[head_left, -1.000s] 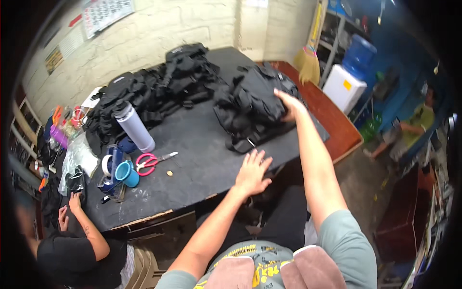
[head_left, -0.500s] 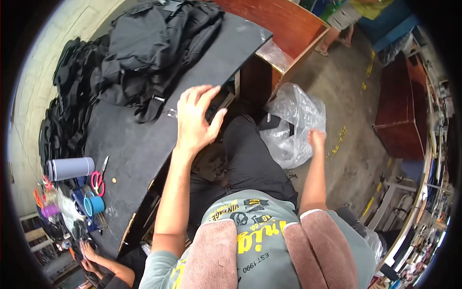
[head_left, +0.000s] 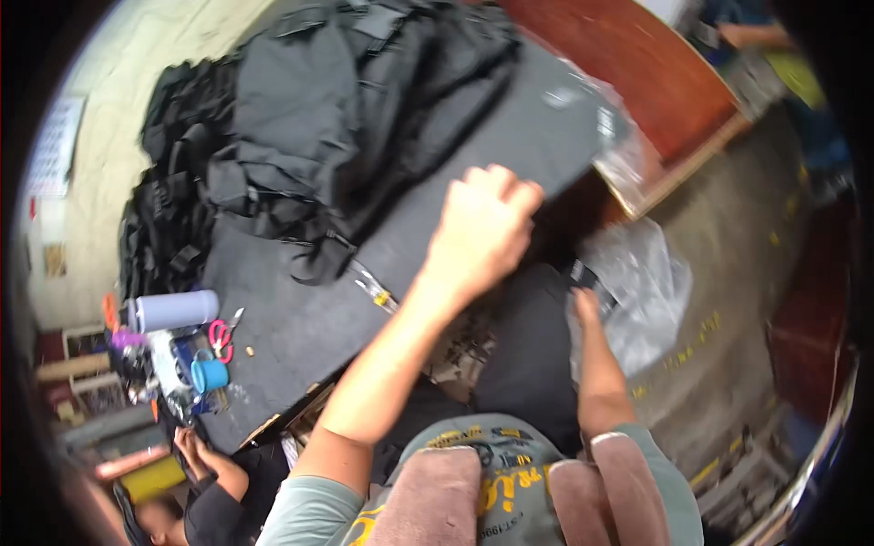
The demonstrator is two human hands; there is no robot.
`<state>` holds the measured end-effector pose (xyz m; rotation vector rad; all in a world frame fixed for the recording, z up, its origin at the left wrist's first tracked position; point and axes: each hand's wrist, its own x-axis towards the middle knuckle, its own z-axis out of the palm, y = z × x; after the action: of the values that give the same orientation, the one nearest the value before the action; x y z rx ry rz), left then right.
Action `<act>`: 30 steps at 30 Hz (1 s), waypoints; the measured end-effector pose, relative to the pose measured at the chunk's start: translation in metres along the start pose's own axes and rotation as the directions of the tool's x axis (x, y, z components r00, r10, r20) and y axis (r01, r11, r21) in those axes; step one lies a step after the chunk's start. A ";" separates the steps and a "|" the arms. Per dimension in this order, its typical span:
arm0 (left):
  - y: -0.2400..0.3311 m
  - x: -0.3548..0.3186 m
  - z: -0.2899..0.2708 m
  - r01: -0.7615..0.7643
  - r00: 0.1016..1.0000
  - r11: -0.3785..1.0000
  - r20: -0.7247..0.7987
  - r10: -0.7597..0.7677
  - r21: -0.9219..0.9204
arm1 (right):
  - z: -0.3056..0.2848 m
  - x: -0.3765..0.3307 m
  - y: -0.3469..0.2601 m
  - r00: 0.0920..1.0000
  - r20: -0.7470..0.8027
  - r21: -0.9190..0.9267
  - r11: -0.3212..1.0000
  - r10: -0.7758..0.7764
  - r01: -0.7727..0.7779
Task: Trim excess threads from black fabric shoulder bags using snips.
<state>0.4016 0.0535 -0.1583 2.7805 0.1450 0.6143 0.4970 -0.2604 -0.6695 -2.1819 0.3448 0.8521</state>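
Head view: beside the black table [head_left: 296, 323], our right hand [head_left: 587, 305] touches a clear plastic bag [head_left: 651, 296]; our left hand [head_left: 482, 227] curls above the tabletop's edge, near a black backpack [head_left: 296, 100] lying there, and we cannot tell either grip.

the backpack [head_left: 300, 100] is black, the plastic bag [head_left: 654, 287] translucent whitish, the tabletop [head_left: 300, 323] dark grey, the bottle [head_left: 177, 311] lavender, the mug [head_left: 211, 375] bright blue, and the scissor handles [head_left: 218, 339] pink.

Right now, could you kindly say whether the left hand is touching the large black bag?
Apart: the head view shows bare tabletop between the left hand and large black bag.
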 end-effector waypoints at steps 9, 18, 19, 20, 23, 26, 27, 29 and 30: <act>-0.006 -0.015 -0.003 0.171 0.982 0.978 0.102 -0.160 -0.115 | 0.042 0.089 0.018 0.937 -0.048 0.251 0.912 0.345 -0.323; -0.015 -0.006 -0.001 0.166 0.986 0.944 0.076 -0.150 -0.286 | 0.052 0.079 0.051 0.938 0.329 0.249 0.948 0.108 -0.196; -0.023 -0.012 0.001 0.192 0.978 0.964 0.122 -0.171 -0.182 | 0.080 0.042 0.041 0.942 0.322 0.072 0.994 -0.098 0.079; -0.017 -0.004 -0.004 0.142 0.988 0.972 0.095 -0.126 -0.185 | 0.052 0.053 0.033 0.951 0.310 0.144 0.987 0.023 -0.071; -0.017 -0.017 -0.013 0.155 0.987 0.974 0.056 -0.148 -0.167 | 0.071 0.020 -0.005 0.903 0.369 0.165 0.940 0.222 -0.299; -0.018 -0.015 -0.008 0.188 0.982 0.961 0.035 -0.185 -0.201 | 0.042 0.012 -0.001 0.918 0.340 0.230 0.929 0.203 -0.291; -0.018 -0.013 -0.007 0.181 0.984 0.960 0.039 -0.176 -0.212 | 0.041 0.011 0.001 0.926 0.323 0.259 0.923 0.195 -0.284; -0.016 -0.012 -0.007 0.202 0.979 0.953 0.078 -0.189 -0.226 | 0.043 0.018 0.006 0.930 0.314 0.279 0.918 0.188 -0.280; -0.017 -0.011 -0.007 0.219 0.975 0.949 0.100 -0.200 -0.228 | 0.048 0.021 0.008 0.951 0.282 0.309 0.926 0.128 -0.216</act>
<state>0.3880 0.0694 -0.1622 2.5092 0.3242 0.4400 0.4864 -0.2301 -0.7117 -1.7180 0.5189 1.0765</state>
